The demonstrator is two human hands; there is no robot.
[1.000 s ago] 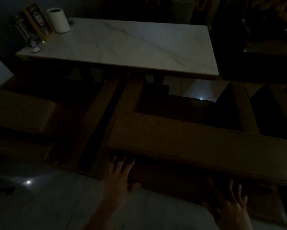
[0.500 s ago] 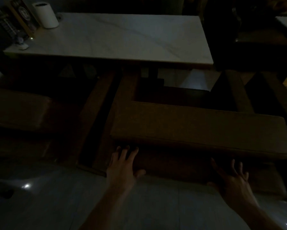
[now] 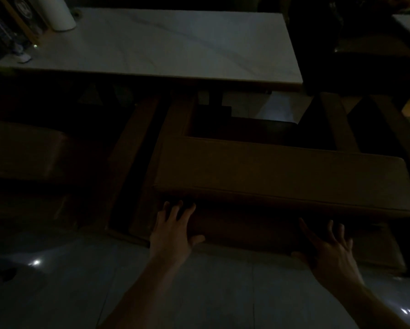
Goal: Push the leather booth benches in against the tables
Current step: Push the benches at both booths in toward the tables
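Left hand (image 3: 173,230) and right hand (image 3: 330,249), fingers spread flat, press the leather bench (image 3: 280,176) facing the table (image 3: 175,46).

The bench (image 3: 282,172) wears smooth, matt brown leather. The desk (image 3: 175,46) top looks like polished pale marble. Floor tiles (image 3: 56,281) shine glossy.
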